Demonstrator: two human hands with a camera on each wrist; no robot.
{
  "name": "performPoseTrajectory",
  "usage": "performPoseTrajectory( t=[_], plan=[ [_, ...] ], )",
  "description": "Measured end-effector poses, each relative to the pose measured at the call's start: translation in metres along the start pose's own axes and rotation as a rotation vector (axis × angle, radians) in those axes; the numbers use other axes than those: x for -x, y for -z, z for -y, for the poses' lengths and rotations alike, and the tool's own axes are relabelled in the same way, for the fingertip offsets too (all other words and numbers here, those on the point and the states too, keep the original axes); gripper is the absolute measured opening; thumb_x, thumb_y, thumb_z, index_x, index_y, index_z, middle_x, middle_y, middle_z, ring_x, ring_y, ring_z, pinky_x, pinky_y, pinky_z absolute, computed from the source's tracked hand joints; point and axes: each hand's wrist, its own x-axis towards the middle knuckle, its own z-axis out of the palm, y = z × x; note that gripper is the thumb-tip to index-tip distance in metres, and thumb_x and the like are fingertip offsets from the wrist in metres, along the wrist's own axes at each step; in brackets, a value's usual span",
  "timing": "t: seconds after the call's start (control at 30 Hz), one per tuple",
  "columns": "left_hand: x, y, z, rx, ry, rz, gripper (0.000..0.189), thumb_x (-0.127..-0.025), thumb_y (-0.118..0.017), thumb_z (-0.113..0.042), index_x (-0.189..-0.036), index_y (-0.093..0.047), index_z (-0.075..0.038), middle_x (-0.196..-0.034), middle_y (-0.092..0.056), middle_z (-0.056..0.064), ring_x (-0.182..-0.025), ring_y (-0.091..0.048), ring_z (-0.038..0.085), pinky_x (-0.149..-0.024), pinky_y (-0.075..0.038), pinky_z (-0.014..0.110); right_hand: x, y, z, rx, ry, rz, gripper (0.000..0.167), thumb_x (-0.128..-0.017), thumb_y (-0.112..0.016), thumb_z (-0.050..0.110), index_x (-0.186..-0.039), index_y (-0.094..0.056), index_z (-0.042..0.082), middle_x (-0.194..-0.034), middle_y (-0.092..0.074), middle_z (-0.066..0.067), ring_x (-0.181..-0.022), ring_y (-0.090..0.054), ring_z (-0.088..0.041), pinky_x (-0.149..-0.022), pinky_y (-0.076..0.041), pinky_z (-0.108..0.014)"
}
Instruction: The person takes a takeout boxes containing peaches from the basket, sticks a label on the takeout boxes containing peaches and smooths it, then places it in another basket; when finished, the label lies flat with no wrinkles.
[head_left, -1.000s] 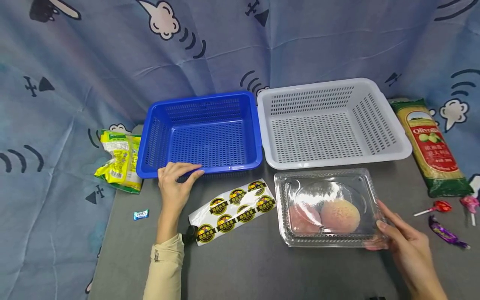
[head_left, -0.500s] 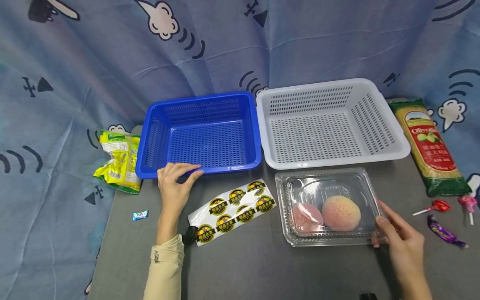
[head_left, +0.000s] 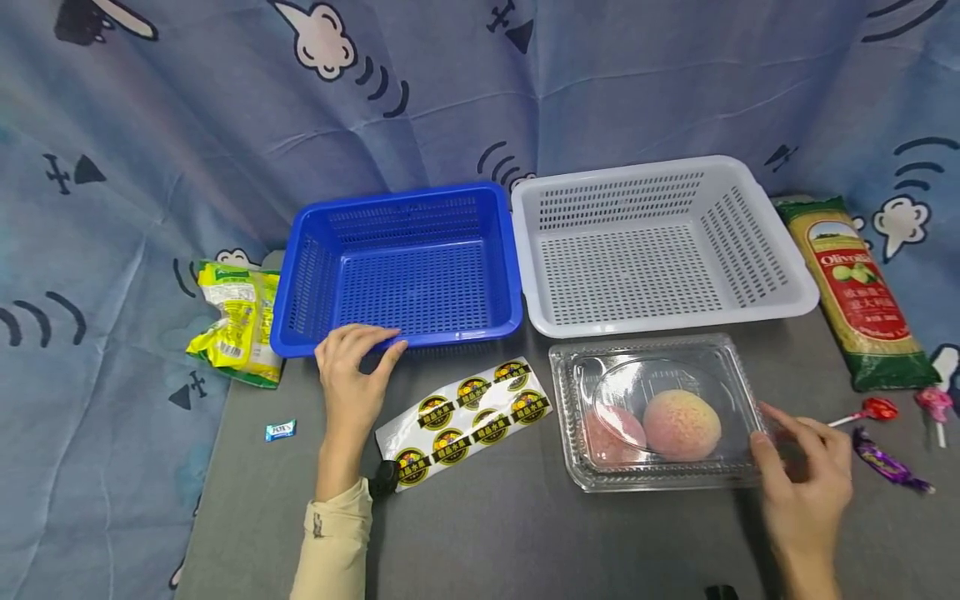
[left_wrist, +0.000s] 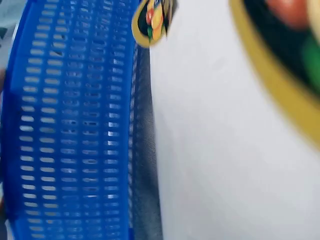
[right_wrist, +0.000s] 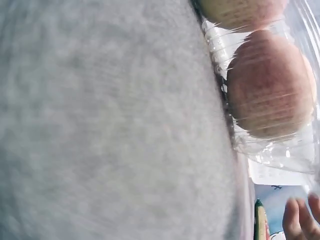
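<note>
A clear plastic box point(head_left: 731, 442) with its lid down lies on the grey table, with two peaches point(head_left: 682, 426) visible inside. Beside its right edge, my right hand point(head_left: 806, 479) has thumb and index finger spread at the rim; whether they touch it is hard to see. In the right wrist view the fingers point(right_wrist: 301, 220) appear apart from the box wall. My left hand point(head_left: 351, 375) rests at the front rim of a blue basket point(head_left: 468, 337), thumb and index tips close together there. A sheet of round fruit stickers point(head_left: 465, 421) lies beside my left wrist.
A white basket point(head_left: 675, 321) stands behind the box. On the right lie a spaghetti pack point(head_left: 862, 292), lollipops point(head_left: 881, 408) and a purple-wrapped candy point(head_left: 891, 462). To the left are a yellow-green bag point(head_left: 243, 325) and a small blue-wrapped candy point(head_left: 281, 431). A patterned curtain point(head_left: 420, 92) hangs behind.
The box has been set down and straightened slightly. My right hand has loosened from its right corner, its fingers coming out from under the edge. The left hand stays nearly still.
</note>
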Motion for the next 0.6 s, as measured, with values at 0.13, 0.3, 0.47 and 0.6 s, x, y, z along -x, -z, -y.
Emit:
performPoseTrajectory(
  t=[0.13, 0.3, 0.47, 0.6],
  plan=[
    [0.006, 0.006, -0.01, -0.043, 0.001, -0.003, 0.016, -0.091, -0.085, -0.016, -0.105, -0.083, -0.008, -0.114, -0.078, 0.012, -0.12, -0.059, 0.036, -0.103, -0.033, 0.059, -0.002, 0.001, 0.007, 0.023, 0.065, -0.019, 0.041, -0.085, -0.078, 0.001, -0.125, -0.074, -0.006, -0.119, -0.044, 0.026, -0.1, -0.051, 0.008, -0.076, -0.041, -0.003],
    [0.017, 0.015, -0.018, -0.082, -0.007, 0.001, 0.017, -0.089, -0.084, -0.01, -0.106, -0.081, -0.008, -0.117, -0.076, 0.011, -0.118, -0.059, 0.037, -0.095, -0.037, 0.055, -0.005, 0.0, 0.022, 0.028, 0.159, -0.012, 0.042, -0.081, -0.076, -0.003, -0.123, -0.073, -0.007, -0.122, -0.043, 0.029, -0.107, -0.046, 0.01, -0.085, -0.038, -0.009],
    [0.032, 0.022, -0.023, -0.132, 0.014, 0.076, 0.019, -0.088, -0.086, -0.012, -0.106, -0.08, -0.009, -0.102, -0.079, 0.009, -0.103, -0.066, 0.033, -0.084, -0.04, 0.048, -0.006, -0.009, 0.041, -0.004, 0.247, 0.025, 0.035, -0.082, -0.073, -0.004, -0.117, -0.074, -0.01, -0.123, -0.045, 0.029, -0.113, -0.044, 0.009, -0.089, -0.034, -0.014],
    [0.047, 0.024, -0.024, -0.192, 0.072, 0.221, 0.027, -0.086, -0.089, -0.02, -0.109, -0.079, -0.008, -0.096, -0.079, 0.008, -0.094, -0.068, 0.031, -0.078, -0.042, 0.044, -0.004, -0.021, 0.055, -0.029, 0.319, 0.043, 0.029, -0.082, -0.074, -0.005, -0.111, -0.075, -0.01, -0.124, -0.048, 0.028, -0.115, -0.045, 0.008, -0.092, -0.032, -0.016]
  ],
)
